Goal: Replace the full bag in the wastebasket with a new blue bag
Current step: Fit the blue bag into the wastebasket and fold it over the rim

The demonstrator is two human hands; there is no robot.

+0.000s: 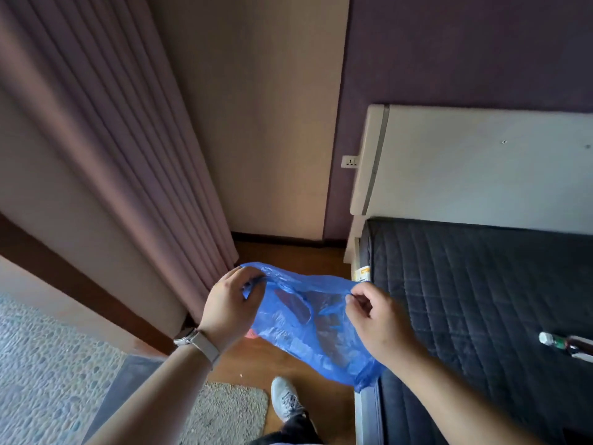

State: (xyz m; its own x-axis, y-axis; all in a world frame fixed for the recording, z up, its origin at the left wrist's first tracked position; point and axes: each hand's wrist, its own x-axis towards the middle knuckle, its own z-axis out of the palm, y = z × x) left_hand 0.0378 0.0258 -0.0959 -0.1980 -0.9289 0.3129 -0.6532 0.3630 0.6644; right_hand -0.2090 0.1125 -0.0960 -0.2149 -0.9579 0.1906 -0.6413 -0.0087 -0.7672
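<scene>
A thin, translucent blue plastic bag (pixel 305 322) hangs in the air in front of me, stretched between both hands over the wooden floor. My left hand (pixel 226 308) grips its left edge near the handle, with a watch on that wrist. My right hand (pixel 375 319) pinches the bag's right edge between thumb and fingers. The bag's bottom droops toward the lower right, by the bed's edge. A small reddish patch (pixel 252 333) shows below the bag; I cannot tell what it is. No wastebasket shows in the head view.
A bed with a dark quilted mattress (pixel 481 300) and a white headboard (pixel 465 168) fills the right. A bottle (pixel 564 345) lies on the mattress. Pleated curtains (pixel 112 155) hang at the left. A grey rug (pixel 224 409) and my shoe (pixel 285 398) are below.
</scene>
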